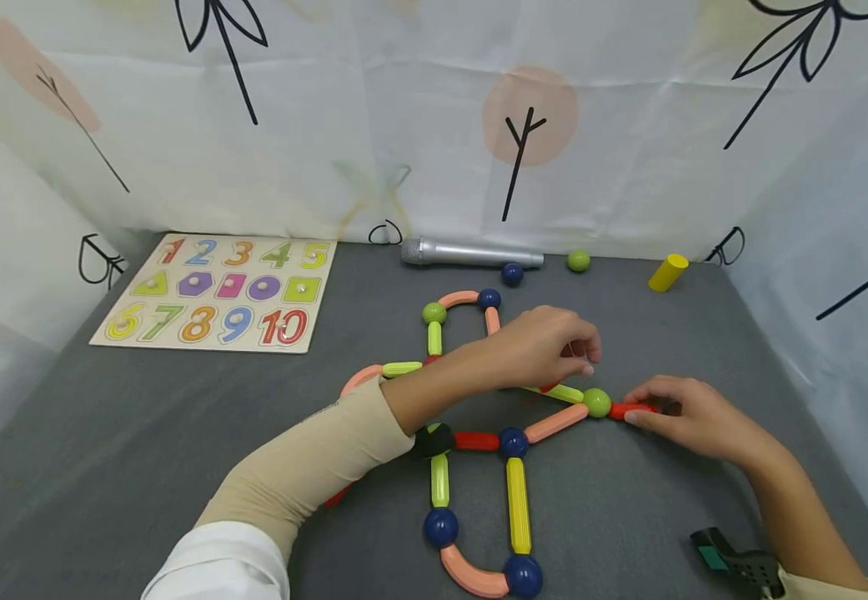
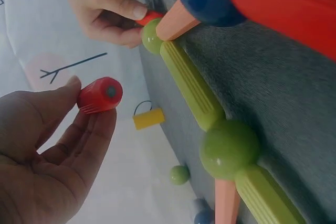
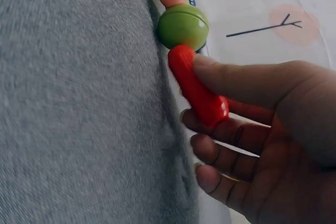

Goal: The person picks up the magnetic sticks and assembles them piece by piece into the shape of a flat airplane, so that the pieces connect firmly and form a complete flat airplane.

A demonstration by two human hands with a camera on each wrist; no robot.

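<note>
My left hand [image 1: 534, 348] is raised over the middle of a figure of sticks and balls. Between thumb and fingers it pinches a red magnetic stick [image 2: 100, 97], whose round end with a grey metal disc faces the left wrist camera. Lower and to the right, my right hand [image 1: 692, 417] grips another red magnetic stick [image 3: 198, 88] by thumb and fingers. That stick's far end meets a green ball [image 1: 596, 402]. A salmon stick [image 1: 557, 422] and a yellow-green stick [image 1: 564, 392] also run to this ball. The left forearm hides part of the figure.
A number puzzle board [image 1: 212, 292] lies at the back left. Along the back are a silver microphone [image 1: 471, 253], a loose blue ball [image 1: 512, 274], a loose green ball [image 1: 579, 261] and a yellow cylinder [image 1: 668, 272]. A long yellow stick [image 1: 519, 504] belongs to the figure's near part.
</note>
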